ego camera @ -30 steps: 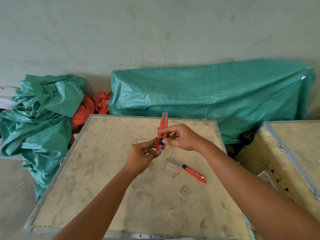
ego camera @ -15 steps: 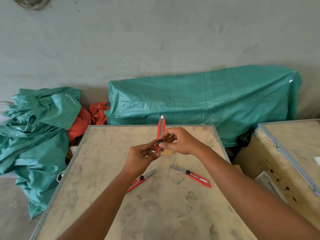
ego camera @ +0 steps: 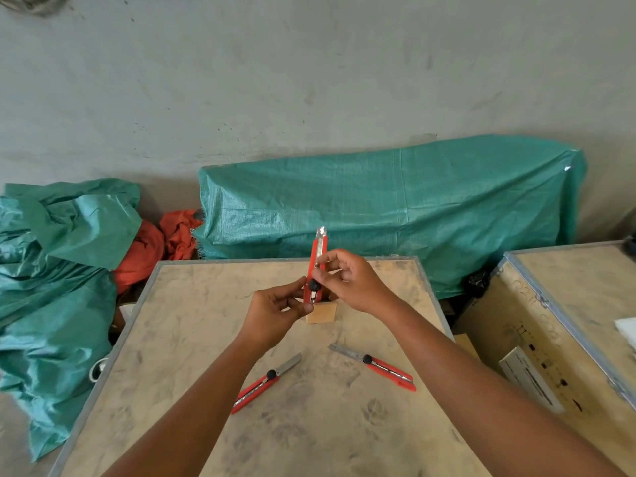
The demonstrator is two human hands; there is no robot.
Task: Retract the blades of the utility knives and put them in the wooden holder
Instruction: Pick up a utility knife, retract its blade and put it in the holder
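I hold a red utility knife [ego camera: 318, 256] upright above the crate top. My left hand [ego camera: 275, 313] pinches its lower end. My right hand [ego camera: 351, 284] grips its body, fingers by the black slider knob. Only a short tip of blade shows at its top. Right below it stands the small wooden holder [ego camera: 321, 312], partly hidden by my hands. Two more red knives lie on the crate with blades extended: one [ego camera: 263, 385] near my left forearm, the other [ego camera: 377, 368] near my right forearm.
The work surface is a dusty plywood crate top [ego camera: 192, 339] with metal edging. A second crate [ego camera: 568, 325] stands to the right. Green tarpaulin bundles [ego camera: 389, 208] and orange cloth [ego camera: 161, 242] lie behind and to the left, against a grey wall.
The view has tilted down, bringing the left knife and the wooden holder into sight. The held knife's blade shows shorter at the top than one second ago. Both hands stay on it.
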